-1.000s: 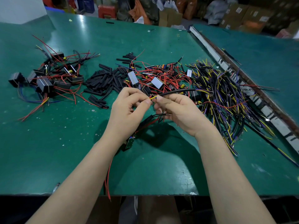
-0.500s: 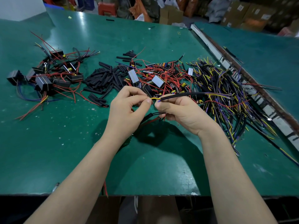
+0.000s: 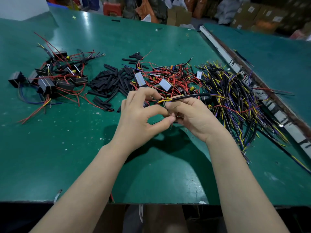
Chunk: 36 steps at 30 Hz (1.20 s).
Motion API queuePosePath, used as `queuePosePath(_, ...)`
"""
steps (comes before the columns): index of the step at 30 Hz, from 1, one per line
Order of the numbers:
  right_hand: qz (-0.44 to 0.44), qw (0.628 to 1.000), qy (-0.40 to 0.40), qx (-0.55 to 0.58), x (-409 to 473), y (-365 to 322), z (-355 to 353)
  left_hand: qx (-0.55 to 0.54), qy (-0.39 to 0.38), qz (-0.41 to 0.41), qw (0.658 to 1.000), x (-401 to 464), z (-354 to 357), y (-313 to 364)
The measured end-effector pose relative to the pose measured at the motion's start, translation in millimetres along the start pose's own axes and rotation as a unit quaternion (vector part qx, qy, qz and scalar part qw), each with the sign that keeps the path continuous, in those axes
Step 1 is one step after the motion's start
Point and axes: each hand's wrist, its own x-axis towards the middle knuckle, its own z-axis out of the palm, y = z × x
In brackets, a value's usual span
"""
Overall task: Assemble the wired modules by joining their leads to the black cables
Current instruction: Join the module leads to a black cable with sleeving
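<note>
Centrally, above the green work table, the right hand pinched a round black sheathed cable whose yellow and purple inner wires fanned out leftward. The left hand, fingers curled, pinched thin leads at those bared tips. Behind lay a tangle of red-wired modules, loose black sleeve tubes, and a heap of black cables to the right.

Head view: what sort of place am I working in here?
Likely a small electronics assembly workshop: a green-topped bench with heaps of black cables, red-wired modules and cut black sleeving, and stacked cardboard boxes behind.
</note>
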Motion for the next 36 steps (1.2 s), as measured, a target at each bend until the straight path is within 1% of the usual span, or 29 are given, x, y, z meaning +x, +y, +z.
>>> queuePosePath(2,-0.002,1.000,-0.010,0.012,0.1,0.1,0.1,-0.001,-0.027,0.001,1.000,0.5,-0.9,-1.8)
queuePosePath(7,0.016,1.000,-0.004,0.017,0.4,-0.1,1.4,-0.014,-0.083,0.014,0.996,0.8,-3.8,-5.0)
queuePosePath(9,0.023,1.000,-0.002,0.001,-0.1,-0.1,3.8,-0.009,-0.079,0.008,0.997,0.8,-4.2,-5.8)
queuePosePath(12,0.013,0.998,0.005,-0.058,-1.6,0.1,5.9,-0.008,-0.045,-0.012,0.999,1.5,-3.4,-7.2)
queuePosePath(14,0.008,0.997,0.013,-0.079,-2.6,-1.5,6.1,-0.004,-0.035,-0.030,0.999,1.2,-1.8,-7.5)
queuePosePath(18,0.013,0.998,0.012,-0.062,-3.8,-3.1,6.3,0.016,-0.040,-0.094,0.995,0.8,-0.6,-9.3)
queuePosePath(22,0.028,0.999,0.009,-0.040,-3.5,-3.5,5.6,-0.012,-0.059,-0.097,0.993,0.9,-1.2,-7.2)
queuePosePath(27,0.047,0.998,0.039,-0.007,-0.2,-4.1,6.3,-0.023,-0.082,-0.112,0.990,2.2,-1.7,-5.3)
queuePosePath(32,0.041,0.997,0.061,-0.021,1.4,-2.0,8.8,-0.026,-0.095,-0.112,0.989,2.3,-2.7,-7.7)
queuePosePath(36,0.037,0.996,0.068,-0.041,0.9,-0.7,8.8,-0.028,-0.083,-0.120,0.989,1.5,-1.9,-9.0)
